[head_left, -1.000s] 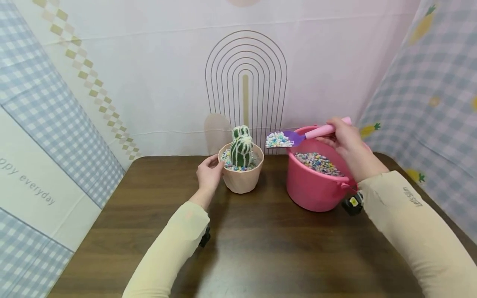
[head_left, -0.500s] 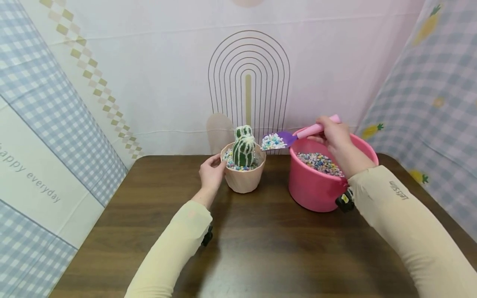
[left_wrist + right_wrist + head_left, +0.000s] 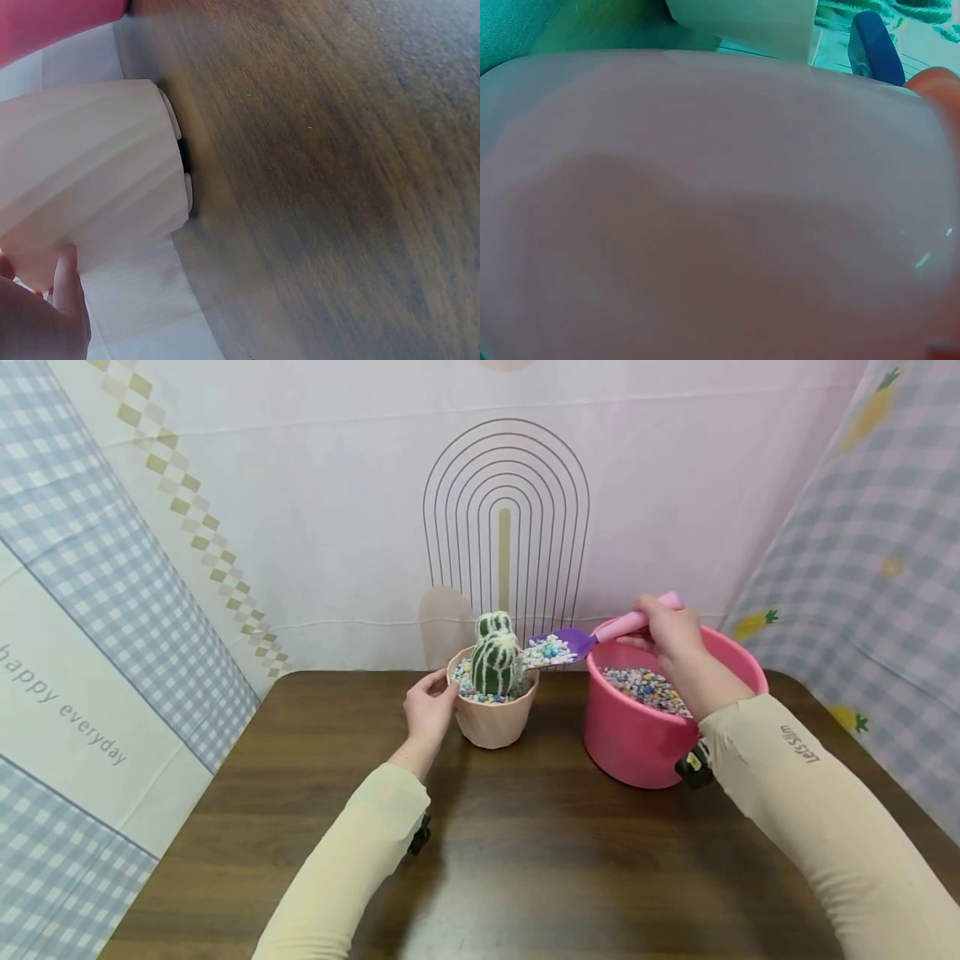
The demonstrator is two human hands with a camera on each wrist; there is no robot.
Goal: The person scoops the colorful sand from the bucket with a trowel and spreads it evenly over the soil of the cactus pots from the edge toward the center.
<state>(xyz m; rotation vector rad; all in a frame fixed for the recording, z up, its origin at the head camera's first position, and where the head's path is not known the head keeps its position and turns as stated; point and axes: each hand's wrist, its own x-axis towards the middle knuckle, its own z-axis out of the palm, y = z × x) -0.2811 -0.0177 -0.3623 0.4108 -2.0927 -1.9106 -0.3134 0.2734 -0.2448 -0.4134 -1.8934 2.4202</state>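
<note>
In the head view my left hand [image 3: 429, 712] pinches the left rim of a pale pink flowerpot [image 3: 491, 727]. A green cactus with white stripes [image 3: 495, 667] stands in the pot, with small coloured pebbles around its base. My right hand [image 3: 671, 633] grips the pink handle of a toy shovel [image 3: 621, 627] above the bucket. The shovel's purple blade carries pale pebbles [image 3: 551, 651], and its tip overlaps the pot's right rim beside the cactus. In the left wrist view fingers [image 3: 67, 289] lie against the side of the ribbed pot [image 3: 90, 165].
A deep pink bucket [image 3: 637, 743], partly filled with coloured pebbles [image 3: 647, 687], stands right of the pot on the dark wooden table [image 3: 525, 860]. Its wall [image 3: 705, 225] fills most of the right wrist view. A printed cloth [image 3: 360, 543] hangs behind the table.
My right hand has moved left, bringing the loaded shovel from above the gap between bucket and pot to the pot's right rim. The left hand keeps hold of the pot.
</note>
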